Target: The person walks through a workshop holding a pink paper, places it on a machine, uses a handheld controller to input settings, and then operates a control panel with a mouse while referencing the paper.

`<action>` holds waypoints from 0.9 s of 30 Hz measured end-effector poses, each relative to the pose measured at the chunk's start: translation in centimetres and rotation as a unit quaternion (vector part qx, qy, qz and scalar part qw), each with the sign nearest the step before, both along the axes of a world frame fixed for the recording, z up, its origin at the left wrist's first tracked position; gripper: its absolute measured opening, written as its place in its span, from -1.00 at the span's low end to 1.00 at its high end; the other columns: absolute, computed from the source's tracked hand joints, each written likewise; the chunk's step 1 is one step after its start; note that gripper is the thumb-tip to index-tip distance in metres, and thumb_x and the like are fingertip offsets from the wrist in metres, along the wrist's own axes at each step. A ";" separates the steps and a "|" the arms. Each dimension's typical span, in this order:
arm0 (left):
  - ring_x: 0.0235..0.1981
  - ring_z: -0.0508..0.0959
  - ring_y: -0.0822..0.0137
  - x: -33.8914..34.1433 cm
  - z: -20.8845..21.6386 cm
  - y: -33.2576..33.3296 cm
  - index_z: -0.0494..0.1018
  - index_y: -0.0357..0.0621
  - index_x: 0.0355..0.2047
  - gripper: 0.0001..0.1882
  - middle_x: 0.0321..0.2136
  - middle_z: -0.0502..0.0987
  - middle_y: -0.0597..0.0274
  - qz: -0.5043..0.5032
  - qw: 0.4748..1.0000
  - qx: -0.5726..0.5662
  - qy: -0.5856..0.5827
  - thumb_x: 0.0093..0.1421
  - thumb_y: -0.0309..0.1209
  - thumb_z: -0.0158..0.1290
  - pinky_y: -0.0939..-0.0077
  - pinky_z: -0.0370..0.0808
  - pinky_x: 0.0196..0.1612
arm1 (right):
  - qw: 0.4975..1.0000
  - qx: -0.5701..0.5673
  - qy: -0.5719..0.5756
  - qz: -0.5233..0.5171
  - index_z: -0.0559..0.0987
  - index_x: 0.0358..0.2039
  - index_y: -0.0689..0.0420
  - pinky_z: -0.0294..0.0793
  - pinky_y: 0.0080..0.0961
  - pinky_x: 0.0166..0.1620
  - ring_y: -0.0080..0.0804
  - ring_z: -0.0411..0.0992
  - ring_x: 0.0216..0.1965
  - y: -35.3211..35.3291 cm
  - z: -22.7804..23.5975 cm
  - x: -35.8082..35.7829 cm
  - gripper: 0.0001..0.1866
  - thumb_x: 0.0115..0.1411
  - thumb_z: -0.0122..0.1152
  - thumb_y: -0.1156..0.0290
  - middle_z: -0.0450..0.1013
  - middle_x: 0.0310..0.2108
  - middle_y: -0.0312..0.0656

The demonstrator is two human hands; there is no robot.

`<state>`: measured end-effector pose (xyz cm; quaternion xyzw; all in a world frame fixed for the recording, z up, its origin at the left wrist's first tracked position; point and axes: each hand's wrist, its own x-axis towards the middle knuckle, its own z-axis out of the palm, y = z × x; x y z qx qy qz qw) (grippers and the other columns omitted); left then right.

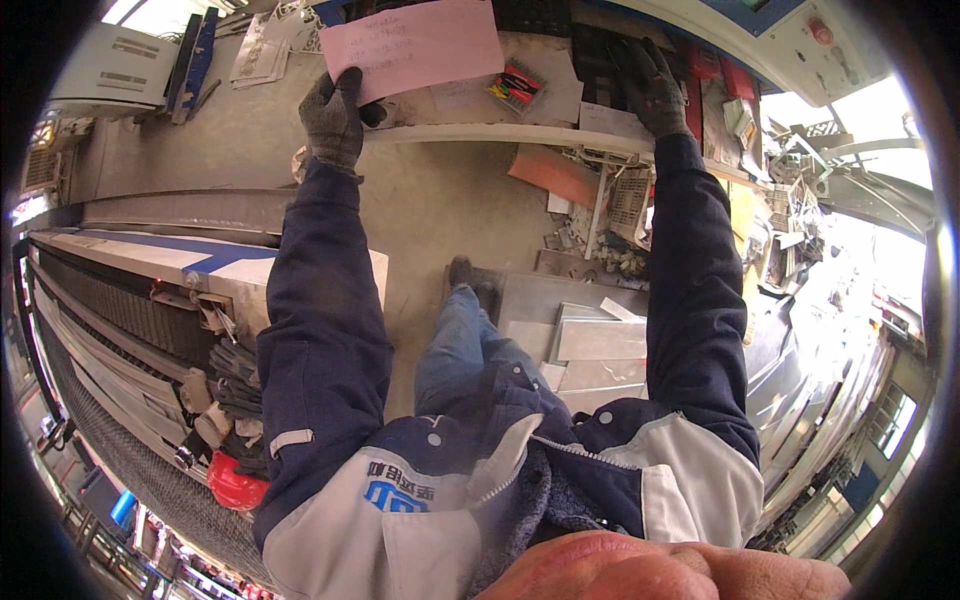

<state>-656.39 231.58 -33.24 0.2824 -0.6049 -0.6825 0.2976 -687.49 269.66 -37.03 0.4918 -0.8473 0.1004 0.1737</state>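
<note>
My left hand [333, 122], in a dark grey glove, pinches the lower left corner of a pink sheet of paper [425, 45]. Faint writing lines show on the sheet, which is held up over the worktable. My right hand [655, 95], also gloved, lies with its fingers stretched out over dark objects on the table's right part; what it touches there I cannot make out. Between the hands sits a small clear box [517, 86] with red, green and yellow pieces. A white paper [612, 120] lies beside my right hand at the table's near edge.
A machine panel with a red button [821, 33] stands at the far right. Below the table are a plastic crate [630, 205] and scrap. Flat metal sheets [600, 338] lie right of my legs. To the left, a long machine bed carries a red helmet [236, 484].
</note>
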 end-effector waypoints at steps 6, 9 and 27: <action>-0.71 0.53 0.34 0.2 -0.8 -0.4 0.56 -0.38 -0.07 -0.61 -0.46 0.61 0.15 -0.009 0.998 0.041 0.041 0.34 -0.23 0.23 0.46 0.45 -0.64 | 0.998 0.042 -0.009 -0.041 0.34 0.41 -0.21 0.20 -0.27 0.46 -0.14 0.10 0.47 -0.4 0.4 0.4 -0.40 0.37 0.12 0.10 0.16 0.46 -0.14; -0.61 0.56 0.35 0.3 -1.2 -0.4 0.54 -0.35 -0.07 -0.64 -0.39 0.61 0.18 -0.009 0.999 0.036 0.036 0.35 -0.25 0.22 0.44 0.49 -0.61 | 0.988 -0.034 -0.139 -0.064 0.34 0.40 -0.15 0.18 -0.25 0.45 -0.10 0.13 0.45 -0.2 0.1 1.1 -0.39 0.37 0.14 0.11 0.17 0.45 -0.08; -0.40 0.68 0.19 1.0 3.1 -0.5 0.48 -0.41 0.04 -0.60 -0.25 0.63 0.00 -0.146 0.985 0.066 0.070 0.36 -0.30 0.12 0.37 0.67 -0.38 | 0.968 -0.034 -0.220 -0.116 0.26 0.41 -0.02 0.25 -0.12 0.42 0.14 0.11 0.44 -0.8 2.6 1.8 -0.30 0.24 0.17 0.35 0.07 0.46 0.11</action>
